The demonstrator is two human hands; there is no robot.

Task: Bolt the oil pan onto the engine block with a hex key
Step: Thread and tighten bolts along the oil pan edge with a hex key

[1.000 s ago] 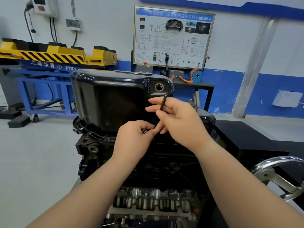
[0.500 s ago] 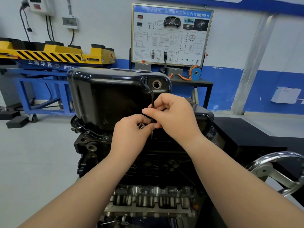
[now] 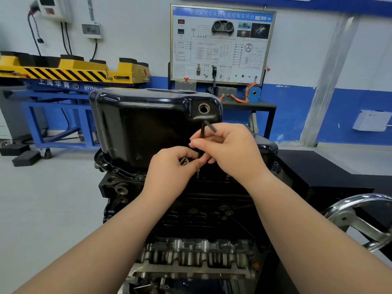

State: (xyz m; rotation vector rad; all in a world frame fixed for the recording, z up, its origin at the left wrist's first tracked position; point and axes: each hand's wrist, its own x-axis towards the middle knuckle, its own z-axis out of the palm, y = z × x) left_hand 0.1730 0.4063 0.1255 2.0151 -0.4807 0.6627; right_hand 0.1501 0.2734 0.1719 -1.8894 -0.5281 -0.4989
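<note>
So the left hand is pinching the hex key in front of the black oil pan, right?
No, the head view shows the right hand pinching the hex key in front of the black oil pan; the left hand holds a small metal part instead.

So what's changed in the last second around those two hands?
The right hand tipped the thin black L-shaped hex key upright and twirled it; its bent end swung from left to right. The left hand still pinches a small silver bolt; the glossy black oil pan stayed put.
</note>
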